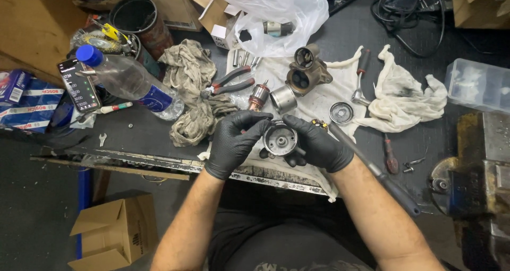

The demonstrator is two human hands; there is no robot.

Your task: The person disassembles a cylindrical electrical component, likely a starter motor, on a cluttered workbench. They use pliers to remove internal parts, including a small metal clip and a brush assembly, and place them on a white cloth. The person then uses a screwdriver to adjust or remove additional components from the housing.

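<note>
Both gloved hands grip a round metal housing [280,139] at the bench edge.
Left hand [234,142] and right hand [317,143] clasp it — a slip likely drops it toward six o'clock, off the bench.

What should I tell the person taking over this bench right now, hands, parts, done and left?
Left hand and right hand, both in black gloves, hold the round grey metal motor end housing over the white cloth.
On the cloth: copper-wound armature, short steel cylinder sleeve, brown cast nose housing, round cap. Red-handled pliers lie to the left.
Done: unit lies apart in pieces.
Left: the pieces are unassembled.
</note>
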